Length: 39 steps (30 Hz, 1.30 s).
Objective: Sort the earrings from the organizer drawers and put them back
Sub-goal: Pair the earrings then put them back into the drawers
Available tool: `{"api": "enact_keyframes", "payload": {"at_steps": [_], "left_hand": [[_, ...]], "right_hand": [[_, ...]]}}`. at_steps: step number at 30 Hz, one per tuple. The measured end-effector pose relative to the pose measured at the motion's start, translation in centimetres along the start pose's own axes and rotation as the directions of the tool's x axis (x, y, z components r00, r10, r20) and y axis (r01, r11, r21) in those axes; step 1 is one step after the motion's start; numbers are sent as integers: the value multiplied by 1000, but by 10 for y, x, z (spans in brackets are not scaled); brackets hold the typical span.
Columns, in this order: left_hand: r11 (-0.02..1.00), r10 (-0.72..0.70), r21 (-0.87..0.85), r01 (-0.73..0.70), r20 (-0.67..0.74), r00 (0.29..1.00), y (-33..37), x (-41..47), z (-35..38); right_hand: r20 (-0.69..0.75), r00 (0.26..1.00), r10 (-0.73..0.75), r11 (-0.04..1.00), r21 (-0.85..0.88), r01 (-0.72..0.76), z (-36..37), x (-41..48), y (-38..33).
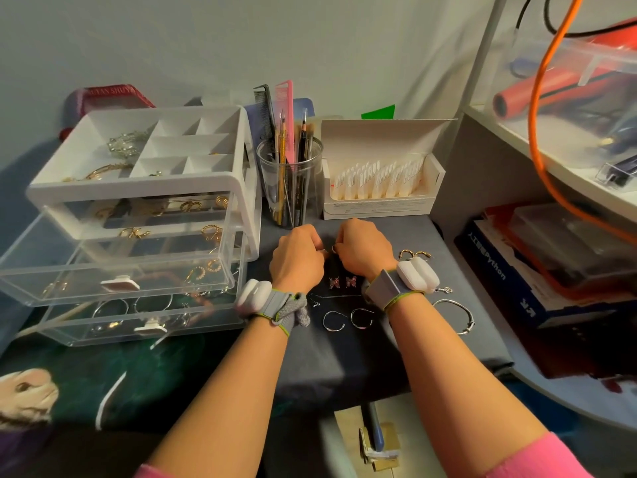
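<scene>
Metal, small and ring-shaped, the earring (333, 249) sits at the fingertips where the two grips meet, over the dark grey tabletop (344, 357). The right grip (362, 251) is closed on it, fingertips pinching the ring. The left grip (298, 257) has its fingers curled with the tips right against the same spot; whether it also pinches the earring cannot be told. Just nearer the person than the grips lie two pink butterfly earrings (351, 281) side by side, and nearer still two silver hoops (333, 321), slightly apart from each other. Right of the right grip, a pair of gold hoops (406, 254) lies on the tabletop, and a silver bangle (455, 315) lies beside the right wrist. Left of the left grip stands the organizer (138, 191), white-framed, its clear drawers (113, 267) pulled out in steps and holding gold and silver pieces; its open top tray holds more. Beyond the grips stand a clear cup (265, 174) of combs and pencils and an open white box (379, 208) of packets. Each wrist carries a grey strap (386, 288) with a white unit (417, 272).
</scene>
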<state>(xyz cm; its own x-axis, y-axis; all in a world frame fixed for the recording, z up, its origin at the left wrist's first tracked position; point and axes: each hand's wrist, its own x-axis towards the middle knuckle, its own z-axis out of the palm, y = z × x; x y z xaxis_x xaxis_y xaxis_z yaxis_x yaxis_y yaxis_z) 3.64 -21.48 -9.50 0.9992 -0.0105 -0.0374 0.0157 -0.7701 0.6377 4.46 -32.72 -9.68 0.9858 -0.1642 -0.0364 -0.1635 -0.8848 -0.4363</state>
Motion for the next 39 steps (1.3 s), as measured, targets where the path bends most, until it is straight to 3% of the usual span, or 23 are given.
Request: {"api": "enact_keyframes", "payload": {"at_steps": [13,20,28,39], "left_hand": [[999,-28,24,28,2,1000,4,-10,-3],[998,-49,-50,48,-29,998,7,-10,-3],[961,-39,-276,-2,-145,989,24,-19,-8],[941,25,-326,-91,-200,979,37,-45,-26]], "right_hand": [[46,998,-32,998,-48,34,-3,2,-5],[32,998,-45,998,33,44,-8,-4,0],[-101,995,2,933,358,35,-28,-22,10],[-167,984,59,722,688,73,-55,-60,9]]}}
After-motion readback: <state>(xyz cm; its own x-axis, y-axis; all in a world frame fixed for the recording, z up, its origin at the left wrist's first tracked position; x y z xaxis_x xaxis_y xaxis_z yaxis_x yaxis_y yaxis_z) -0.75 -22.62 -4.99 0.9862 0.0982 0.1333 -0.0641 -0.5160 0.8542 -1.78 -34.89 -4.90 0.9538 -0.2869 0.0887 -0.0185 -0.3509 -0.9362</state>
